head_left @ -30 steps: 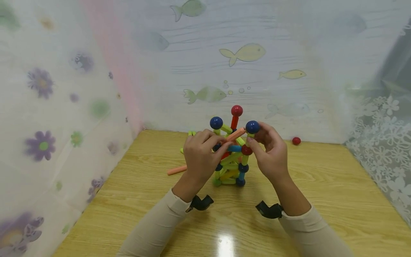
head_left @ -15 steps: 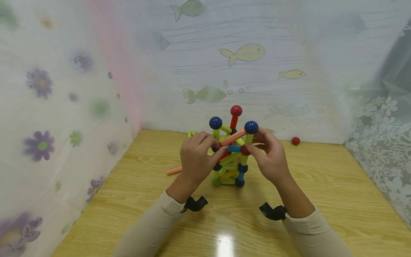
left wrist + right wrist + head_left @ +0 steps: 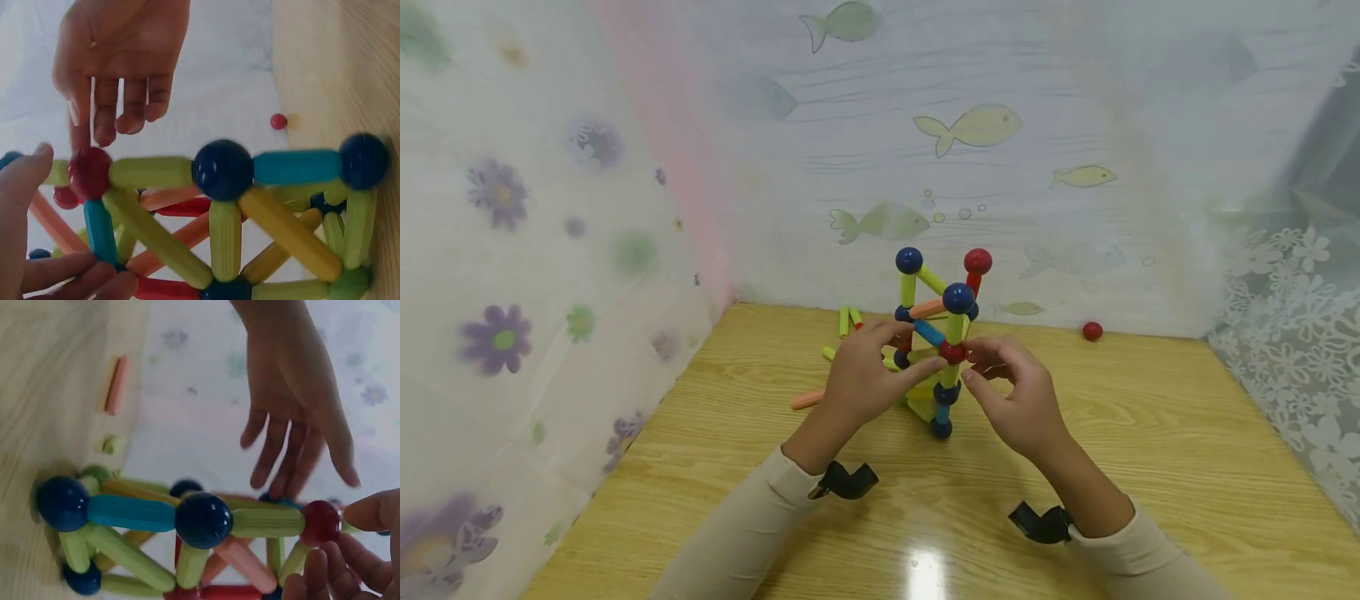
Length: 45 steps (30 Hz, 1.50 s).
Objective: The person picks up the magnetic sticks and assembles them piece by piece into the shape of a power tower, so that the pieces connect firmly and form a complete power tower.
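Note:
A toy tower of coloured sticks and balls stands upright between the two hands. Its near corner stacks a blue top ball (image 3: 958,298), a lime stick (image 3: 955,328) and a red ball (image 3: 953,352). My left hand (image 3: 867,371) is spread at the tower's left, fingertips by the blue stick (image 3: 929,333) and thumb pointing at the red ball. From the right, my right hand (image 3: 1018,400) reaches in with thumb and index apart, fingertips right at that red ball (image 3: 322,524). An orange stick (image 3: 928,308) slants behind the blue top ball, and another red ball (image 3: 977,261) tops the far corner.
Loose lime sticks (image 3: 844,322) lie on the table behind the left hand, with a loose orange stick (image 3: 808,399) nearer its wrist. A single red ball (image 3: 1092,331) lies at the back right, close to the fish-printed sheet (image 3: 850,150).
The tower has turned, its near corner swinging left and the far red ball moving right. My right hand has come down from the upper lime stick; my left fingers have spread off the orange stick.

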Each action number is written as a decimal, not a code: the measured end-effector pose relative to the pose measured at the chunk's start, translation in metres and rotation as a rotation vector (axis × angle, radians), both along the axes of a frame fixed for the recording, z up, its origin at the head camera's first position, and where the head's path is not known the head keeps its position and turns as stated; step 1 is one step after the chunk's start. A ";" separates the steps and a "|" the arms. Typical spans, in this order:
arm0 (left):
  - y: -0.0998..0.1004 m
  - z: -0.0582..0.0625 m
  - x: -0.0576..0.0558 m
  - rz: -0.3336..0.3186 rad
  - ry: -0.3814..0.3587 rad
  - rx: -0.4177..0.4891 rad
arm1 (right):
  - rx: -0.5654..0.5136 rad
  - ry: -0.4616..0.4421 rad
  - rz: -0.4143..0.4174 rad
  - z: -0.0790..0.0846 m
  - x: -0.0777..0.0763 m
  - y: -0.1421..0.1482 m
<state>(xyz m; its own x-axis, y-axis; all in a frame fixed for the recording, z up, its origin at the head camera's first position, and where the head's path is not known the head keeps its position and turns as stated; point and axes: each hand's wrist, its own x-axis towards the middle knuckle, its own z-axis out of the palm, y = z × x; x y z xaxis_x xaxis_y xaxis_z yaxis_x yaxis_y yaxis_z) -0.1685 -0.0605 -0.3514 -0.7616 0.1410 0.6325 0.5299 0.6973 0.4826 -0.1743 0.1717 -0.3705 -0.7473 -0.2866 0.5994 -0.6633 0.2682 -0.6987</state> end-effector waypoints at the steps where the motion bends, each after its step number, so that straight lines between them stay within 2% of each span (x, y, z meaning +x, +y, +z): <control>1: 0.001 0.000 0.000 -0.017 -0.037 0.011 | 0.022 0.022 0.010 0.000 0.002 -0.003; 3: 0.002 0.000 0.000 -0.052 -0.081 0.033 | 0.067 0.051 0.032 -0.001 0.007 -0.008; 8: 0.003 -0.002 -0.004 -0.090 -0.098 0.066 | 0.103 0.055 0.073 -0.003 0.011 -0.014; 12: 0.003 -0.004 -0.006 -0.095 -0.094 0.098 | -0.012 0.039 -0.037 -0.005 0.003 -0.009; 15: 0.005 -0.006 -0.008 -0.111 -0.090 0.124 | -0.114 -0.038 -0.128 -0.004 -0.010 0.000; 16: 0.005 -0.007 -0.008 -0.118 -0.088 0.129 | -0.135 -0.080 -0.134 -0.004 -0.014 0.004; 20: 0.008 -0.011 -0.010 -0.163 -0.099 0.160 | -0.144 -0.249 -0.082 -0.003 -0.029 0.018; 23: 0.007 -0.014 -0.012 -0.209 -0.126 0.180 | -0.175 -0.292 -0.089 -0.003 -0.032 0.024; 26: -0.001 -0.013 -0.016 -0.263 -0.208 0.168 | -0.198 -0.240 -0.153 -0.003 -0.032 0.024; 29: -0.022 -0.007 -0.021 -0.288 -0.347 0.093 | -0.202 -0.177 -0.189 -0.003 -0.032 0.022; 31: -0.044 -0.003 -0.027 -0.245 -0.433 0.037 | -0.204 -0.157 -0.192 -0.003 -0.031 0.021; 33: -0.069 -0.004 -0.033 -0.164 -0.515 0.000 | -0.208 -0.150 -0.193 -0.003 -0.031 0.020; 35: -0.094 -0.012 -0.040 -0.079 -0.594 -0.011 | -0.209 -0.149 -0.194 -0.003 -0.031 0.019; 38: -0.125 -0.031 -0.049 -0.028 -0.718 -0.035 | -0.213 -0.144 -0.191 -0.003 -0.031 0.019; 42: -0.150 -0.055 -0.053 -0.045 -0.880 -0.058 | -0.226 -0.133 -0.190 -0.004 -0.030 0.019; 45: -0.155 -0.065 -0.054 -0.065 -0.923 -0.071 | -0.238 -0.123 -0.197 -0.005 -0.029 0.019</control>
